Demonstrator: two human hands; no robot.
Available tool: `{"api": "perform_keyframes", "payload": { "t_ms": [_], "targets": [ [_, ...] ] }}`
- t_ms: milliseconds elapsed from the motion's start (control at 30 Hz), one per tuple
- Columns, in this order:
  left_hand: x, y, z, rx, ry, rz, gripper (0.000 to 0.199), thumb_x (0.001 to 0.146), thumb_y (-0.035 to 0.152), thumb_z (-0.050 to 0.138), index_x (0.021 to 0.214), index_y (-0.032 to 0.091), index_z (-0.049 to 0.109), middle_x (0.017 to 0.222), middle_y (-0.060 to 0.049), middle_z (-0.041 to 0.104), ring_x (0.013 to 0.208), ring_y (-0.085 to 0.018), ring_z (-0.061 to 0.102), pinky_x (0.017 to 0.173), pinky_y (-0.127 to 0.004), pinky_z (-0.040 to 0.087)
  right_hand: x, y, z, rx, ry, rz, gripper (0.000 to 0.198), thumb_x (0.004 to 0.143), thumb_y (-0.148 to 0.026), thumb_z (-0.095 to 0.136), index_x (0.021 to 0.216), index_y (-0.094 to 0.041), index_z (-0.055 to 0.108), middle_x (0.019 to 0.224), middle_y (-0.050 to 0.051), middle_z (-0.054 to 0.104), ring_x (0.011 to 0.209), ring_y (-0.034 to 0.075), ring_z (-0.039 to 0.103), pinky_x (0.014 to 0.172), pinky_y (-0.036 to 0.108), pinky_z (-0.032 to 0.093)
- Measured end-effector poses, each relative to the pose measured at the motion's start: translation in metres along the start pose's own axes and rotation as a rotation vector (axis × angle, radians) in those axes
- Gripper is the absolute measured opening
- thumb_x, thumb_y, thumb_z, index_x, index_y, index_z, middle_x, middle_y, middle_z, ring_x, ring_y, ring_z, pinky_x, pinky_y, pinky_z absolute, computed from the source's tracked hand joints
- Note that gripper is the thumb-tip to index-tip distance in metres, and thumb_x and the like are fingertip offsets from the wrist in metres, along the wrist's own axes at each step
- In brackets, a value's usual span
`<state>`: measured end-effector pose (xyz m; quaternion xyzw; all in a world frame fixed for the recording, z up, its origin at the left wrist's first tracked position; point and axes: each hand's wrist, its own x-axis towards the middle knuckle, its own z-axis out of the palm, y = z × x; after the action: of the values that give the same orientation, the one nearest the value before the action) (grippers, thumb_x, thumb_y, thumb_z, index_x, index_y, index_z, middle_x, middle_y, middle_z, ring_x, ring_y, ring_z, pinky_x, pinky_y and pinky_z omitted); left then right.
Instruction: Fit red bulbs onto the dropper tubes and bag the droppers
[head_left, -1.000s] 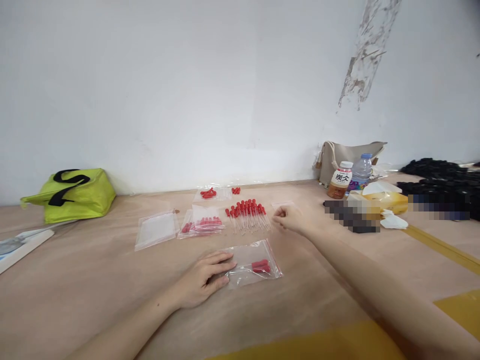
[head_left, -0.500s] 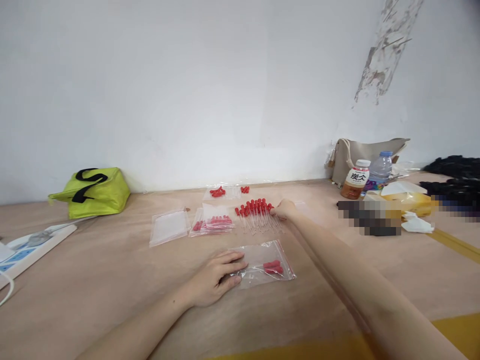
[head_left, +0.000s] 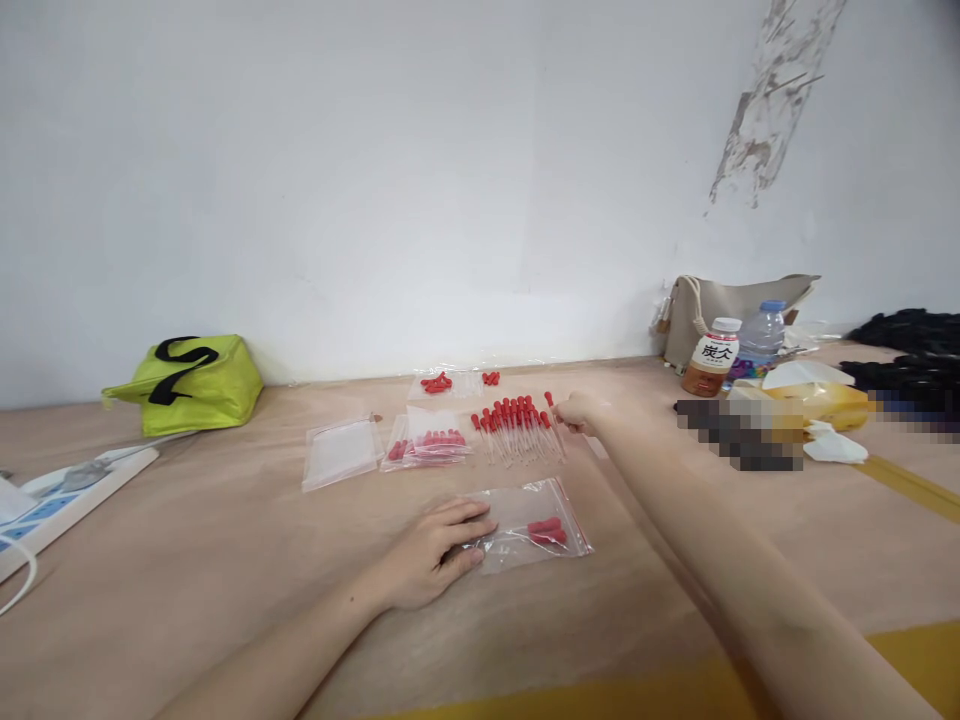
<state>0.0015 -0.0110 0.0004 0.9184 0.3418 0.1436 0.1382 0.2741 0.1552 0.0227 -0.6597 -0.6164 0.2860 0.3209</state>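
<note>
My left hand point(head_left: 439, 550) lies with its fingers stretched out on the left end of a clear zip bag point(head_left: 506, 500). Inside that bag are droppers with red rubber bulbs point(head_left: 547, 530). Farther back, my right hand point(head_left: 583, 413) is closed in a pinch on a dropper point(head_left: 549, 399), whose red bulb points up past the fingertips. Just left of it lies a row of several more droppers point(head_left: 514, 420), red bulbs away from me and thin clear tubes towards me. My fingers partly hide the held dropper's tube.
Filled zip bags point(head_left: 427, 450) and flat bags point(head_left: 341, 455) lie left of the droppers. Loose red bulbs point(head_left: 436, 383) are near the wall. A lime bag point(head_left: 199, 385) and power strip point(head_left: 75, 510) stand left; bottles point(head_left: 711, 360) and a tissue pack point(head_left: 817, 400) right.
My right hand has shifted slightly right and away from the row, lifting one dropper's red bulb clear of the others. My left hand stays on the zip bag.
</note>
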Motion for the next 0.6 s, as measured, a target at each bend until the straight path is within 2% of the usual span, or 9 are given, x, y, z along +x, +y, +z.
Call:
{"api": "perform_keyframes", "payload": {
  "t_ms": [100,200,233,300,400,600],
  "targets": [
    [0.000,-0.002,0.001,-0.004,-0.005,0.003,0.037,0.088,0.032,0.041,0.125,0.030,0.044,0.133,-0.002,0.040,0.122,-0.020,0.036,0.102,-0.040,0.027,-0.019,0.004,-0.019,0.199,-0.033,0.005,0.012,0.078,-0.020,0.047,0.068,-0.015,0.046,0.054,0.002,0.054,0.038,0.004,0.038,0.039,0.017,0.033],
    [-0.001,-0.003,0.001,-0.003,-0.007,0.001,0.036,0.089,0.034,0.040,0.125,0.030,0.044,0.134,-0.001,0.040,0.122,-0.020,0.035,0.102,-0.041,0.026,-0.050,0.014,-0.027,0.352,0.003,-0.026,0.008,0.080,-0.023,0.044,0.084,-0.016,0.041,0.060,-0.002,0.053,0.039,0.003,0.037,0.040,0.015,0.034],
    [-0.001,-0.003,0.002,-0.004,-0.007,-0.003,0.036,0.089,0.034,0.039,0.125,0.030,0.044,0.134,-0.001,0.040,0.123,-0.020,0.035,0.102,-0.041,0.026,-0.061,0.018,-0.026,0.400,0.019,-0.035,0.015,0.079,-0.023,0.046,0.091,-0.018,0.039,0.059,-0.004,0.051,0.039,0.003,0.038,0.040,0.015,0.034],
    [0.000,-0.003,0.001,-0.004,-0.011,-0.010,0.036,0.089,0.033,0.039,0.125,0.031,0.043,0.134,-0.001,0.039,0.123,-0.020,0.034,0.101,-0.040,0.027,-0.081,0.028,-0.021,0.557,0.018,-0.065,0.033,0.073,-0.025,0.053,0.098,-0.020,0.034,0.055,-0.008,0.047,0.039,0.005,0.040,0.039,0.016,0.033],
    [0.000,-0.002,0.000,-0.004,-0.016,-0.011,0.036,0.089,0.033,0.039,0.125,0.031,0.043,0.134,-0.001,0.039,0.123,-0.020,0.035,0.101,-0.039,0.028,-0.103,0.043,-0.008,0.711,0.003,-0.117,0.048,0.064,-0.031,0.061,0.101,-0.022,0.032,0.051,-0.010,0.046,0.040,0.007,0.044,0.037,0.017,0.035],
    [0.000,-0.003,0.000,0.004,-0.012,-0.005,0.037,0.089,0.032,0.040,0.125,0.031,0.043,0.134,-0.001,0.039,0.123,-0.020,0.035,0.101,-0.041,0.027,-0.115,0.051,0.013,0.779,0.152,-0.116,0.057,0.061,-0.038,0.063,0.102,-0.024,0.026,0.053,-0.011,0.047,0.042,0.010,0.050,0.040,0.022,0.044]
  ]
}}
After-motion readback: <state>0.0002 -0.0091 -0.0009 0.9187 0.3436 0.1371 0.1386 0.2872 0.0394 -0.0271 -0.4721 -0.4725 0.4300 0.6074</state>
